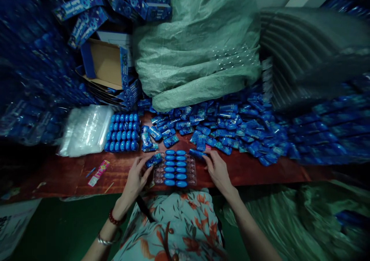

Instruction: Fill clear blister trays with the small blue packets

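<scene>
Directly in front of me on the table lies a clear plastic tray (190,172), its two middle columns filled with blue egg-shaped pieces (175,164). Outer pockets on both sides show bare plastic. My left hand (139,172) is closed on a blue wrapped packet (154,160) at the tray's upper left corner. At the upper right corner, my right hand (215,166) pinches another blue wrapped packet (198,153) by its right end. Both packets have printed, shiny wrappers; what is inside them is hidden.
Beyond the tray spreads a heap of blue wrapped packets (228,126). To the left are a stack of filled trays (121,133) and clear plastic bags (86,128). Behind stand an open cardboard box (105,62) and a large pale green sack (199,49). A pink strip (99,172) lies front left.
</scene>
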`<action>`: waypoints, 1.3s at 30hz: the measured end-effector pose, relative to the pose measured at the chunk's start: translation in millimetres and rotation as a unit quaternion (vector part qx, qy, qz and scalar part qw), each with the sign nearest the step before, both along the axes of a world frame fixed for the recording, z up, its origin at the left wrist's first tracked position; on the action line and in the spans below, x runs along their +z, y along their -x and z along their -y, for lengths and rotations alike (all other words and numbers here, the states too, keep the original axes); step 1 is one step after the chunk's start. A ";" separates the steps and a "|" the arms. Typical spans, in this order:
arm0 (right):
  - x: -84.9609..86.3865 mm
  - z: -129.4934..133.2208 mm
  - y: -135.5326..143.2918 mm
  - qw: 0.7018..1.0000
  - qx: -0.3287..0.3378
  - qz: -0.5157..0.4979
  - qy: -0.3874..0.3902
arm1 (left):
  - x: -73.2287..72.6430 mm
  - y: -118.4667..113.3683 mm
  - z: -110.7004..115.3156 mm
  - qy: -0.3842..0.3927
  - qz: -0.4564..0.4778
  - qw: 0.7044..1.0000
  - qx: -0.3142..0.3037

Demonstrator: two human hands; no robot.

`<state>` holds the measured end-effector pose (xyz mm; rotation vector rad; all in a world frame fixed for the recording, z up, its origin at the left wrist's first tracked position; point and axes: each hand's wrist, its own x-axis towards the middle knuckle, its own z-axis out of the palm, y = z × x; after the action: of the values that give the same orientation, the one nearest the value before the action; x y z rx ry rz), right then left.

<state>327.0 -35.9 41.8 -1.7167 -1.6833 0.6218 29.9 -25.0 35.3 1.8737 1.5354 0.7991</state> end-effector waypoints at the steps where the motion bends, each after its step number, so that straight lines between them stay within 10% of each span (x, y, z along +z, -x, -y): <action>1: 2.4 -0.7 -0.1 0.998 0.017 0.050 -0.020 | 1.2 -0.4 -1.0 -0.005 -0.001 1.000 -0.004; 8: 12.4 -14.0 16.6 0.923 0.156 0.349 -0.040 | 4.9 -3.1 -13.6 0.008 0.008 1.000 -0.003; 23: 7.5 -10.4 6.4 0.940 0.198 0.268 -0.072 | 3.5 20.0 8.2 -0.243 -0.136 0.938 -0.207; 27: 10.5 -12.9 9.8 0.927 0.201 0.310 -0.071 | -0.2 17.3 13.5 -0.226 -0.110 0.954 -0.162; 33: 17.0 -18.5 12.3 0.914 0.203 0.347 -0.052 | 1.4 -0.4 15.5 -0.048 -0.015 0.996 0.071; 39: 27.1 -20.7 16.5 0.908 0.203 0.365 -0.027 | 4.0 3.7 16.9 -0.028 0.015 0.999 0.042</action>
<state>310.5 -15.2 68.9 -1.6708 -2.5918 0.0770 26.2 -41.9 39.4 1.8400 1.5963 0.9128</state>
